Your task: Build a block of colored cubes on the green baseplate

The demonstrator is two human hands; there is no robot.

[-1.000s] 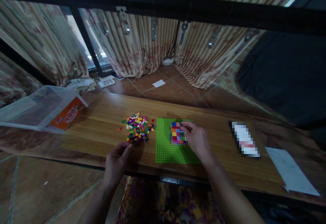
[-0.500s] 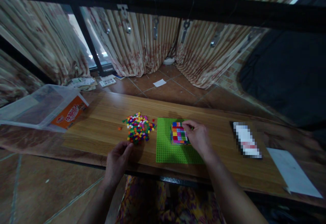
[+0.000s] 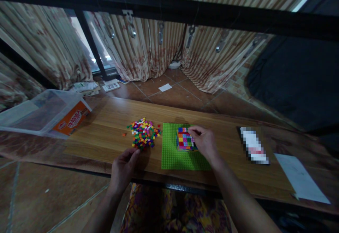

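A green baseplate (image 3: pixel 169 158) lies on the wooden table, bearing a square block of multicoloured toy bricks (image 3: pixel 184 140). My right hand (image 3: pixel 205 140) pinches at the far right part of this block, thumb and forefinger together; whatever is between the fingertips is too small to name, and the hand covers the block's right side. A pile of loose toy bricks (image 3: pixel 144 134) lies left of the plate. My left hand (image 3: pixel 124 165) rests at the table's near edge just below the pile, fingers closed together, with any held piece hidden.
A clear plastic bin (image 3: pixel 47 111) with an orange label stands at the left end of the table (image 3: pixel 106 137). To the right lie a dark-edged flat object with a pixelated face (image 3: pixel 254 146) and a white paper sheet (image 3: pixel 302 178). One orange brick (image 3: pixel 124 134) sits apart from the pile.
The view has shifted slightly. Both hands stay almost where they were, my right one still pinching at the brick block and my left one near the pile.
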